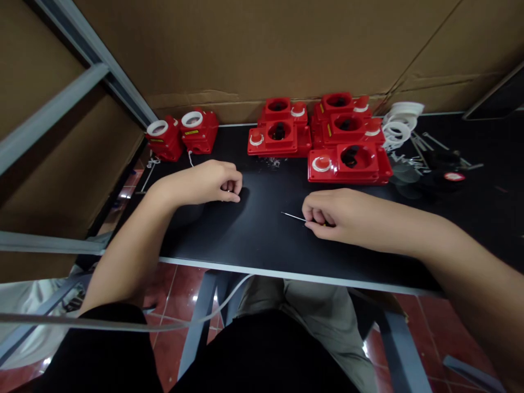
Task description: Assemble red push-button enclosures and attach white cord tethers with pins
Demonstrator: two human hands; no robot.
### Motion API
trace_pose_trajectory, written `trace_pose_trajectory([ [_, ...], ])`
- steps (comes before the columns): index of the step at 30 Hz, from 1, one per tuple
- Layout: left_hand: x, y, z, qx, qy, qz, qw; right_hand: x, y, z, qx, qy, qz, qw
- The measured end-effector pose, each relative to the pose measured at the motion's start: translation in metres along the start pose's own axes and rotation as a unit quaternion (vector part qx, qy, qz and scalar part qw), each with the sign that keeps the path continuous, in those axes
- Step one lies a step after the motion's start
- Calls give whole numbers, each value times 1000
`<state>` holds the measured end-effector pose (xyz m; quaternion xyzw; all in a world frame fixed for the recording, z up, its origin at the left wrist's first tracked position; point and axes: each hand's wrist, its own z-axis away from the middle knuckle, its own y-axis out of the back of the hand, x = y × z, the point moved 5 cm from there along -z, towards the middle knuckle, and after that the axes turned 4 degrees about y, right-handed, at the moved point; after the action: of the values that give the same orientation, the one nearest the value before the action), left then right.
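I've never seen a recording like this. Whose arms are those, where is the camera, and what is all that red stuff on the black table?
There is no machine here: the arms belong to a person wearing a camera on the head, looking down at a black table. The left hand rests curled into a loose fist; whether it holds anything is hidden. The right hand pinches a thin metal tool, its tip pointing left. Along the back stand red plastic housings, two more at the left, and white rings at the right.

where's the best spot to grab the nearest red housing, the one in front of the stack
Likely by the short ends of the nearest red housing, reaching from the near side. It lies flat and wide, its top is broken by a round opening, and the stack crowds its back edge.
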<state>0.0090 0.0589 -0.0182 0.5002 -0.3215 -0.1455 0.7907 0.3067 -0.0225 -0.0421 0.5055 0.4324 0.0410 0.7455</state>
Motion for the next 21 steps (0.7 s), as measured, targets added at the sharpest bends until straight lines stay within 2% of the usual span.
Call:
trace_pose_trajectory([
  [6,-29,9,12,-64,133,-16,989,-1,0,0,3,-1,1,1000],
  [10,-39,19,21,-69,229,-61,969,0,0,1,-5,-13,8,1000],
  [13,-43,24,22,-60,259,-86,960,-1,0,0,-10,-18,16,1000],
  [15,-37,24,20,-30,240,-95,966,-3,1,0,-9,-23,24,999],
  [17,-17,20,17,30,178,-62,982,-4,2,-1,-7,-36,35,999],
  [19,17,12,13,93,60,61,992,-6,2,-3,-6,-50,49,998],
  [20,36,9,11,108,-6,155,982,-7,3,-3,-6,-56,57,997],
  [21,53,5,8,106,-55,263,957,-8,3,-4,-6,-60,65,996],
])
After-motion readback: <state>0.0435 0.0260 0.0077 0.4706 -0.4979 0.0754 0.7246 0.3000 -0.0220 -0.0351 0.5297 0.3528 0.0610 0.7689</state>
